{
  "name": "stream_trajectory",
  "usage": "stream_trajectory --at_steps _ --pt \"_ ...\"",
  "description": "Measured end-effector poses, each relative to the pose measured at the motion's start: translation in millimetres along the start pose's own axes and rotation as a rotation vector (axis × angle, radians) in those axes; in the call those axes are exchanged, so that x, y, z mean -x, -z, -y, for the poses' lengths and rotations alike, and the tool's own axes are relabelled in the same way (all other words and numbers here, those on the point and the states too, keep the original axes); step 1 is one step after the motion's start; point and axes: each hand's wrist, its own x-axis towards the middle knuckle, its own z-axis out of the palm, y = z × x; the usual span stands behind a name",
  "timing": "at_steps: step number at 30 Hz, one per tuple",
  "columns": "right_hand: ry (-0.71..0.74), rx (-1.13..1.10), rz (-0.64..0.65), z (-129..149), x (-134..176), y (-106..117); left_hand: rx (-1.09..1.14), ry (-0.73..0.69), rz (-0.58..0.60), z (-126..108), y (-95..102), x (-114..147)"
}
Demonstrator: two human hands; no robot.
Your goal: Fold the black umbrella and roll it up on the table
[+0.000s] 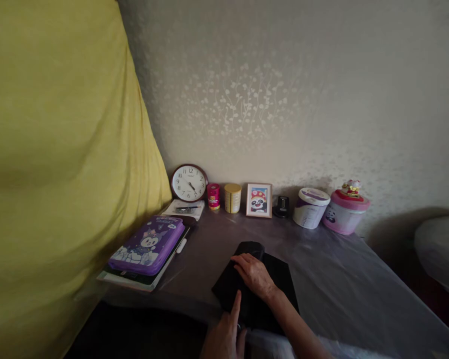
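Note:
A black folded item [280, 279], which looks like fabric or a soft bag, lies near the front edge of the table. Its far part bulges up in a rounded fold. My right hand [254, 275] rests over this fold, its fingers bent together around the black material. Low in the view, my left hand [226, 331] is at the near side, with the index finger stretched forward along the material and the thumb apart from it. A small shiny spot shows between them, too small to name. The left hand's other fingers are hidden.
On the table [333, 284], a purple case [149, 247] lies on books at left. Along the wall stand a clock [189, 183], a pink can [213, 196], a yellow-lidded tin [232, 198], a framed panda picture [259, 200] and two tubs [311, 208]. A yellow curtain [60, 149] hangs left.

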Motion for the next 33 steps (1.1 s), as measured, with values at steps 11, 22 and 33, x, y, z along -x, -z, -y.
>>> stream_trajectory --at_steps 11,22,33 --pt "0.044 -0.03 -0.109 -38.0 14.5 -8.3 0.057 0.01 0.011 1.9 -1.5 -0.2" --pt "0.004 -0.029 -0.11 -49.6 2.5 -10.0 0.152 0.01 -0.012 9.7 -8.5 -4.8" --pt "-0.319 -0.071 -0.313 -110.6 60.5 24.4 0.18 -0.024 -0.081 14.4 -9.9 -3.1"
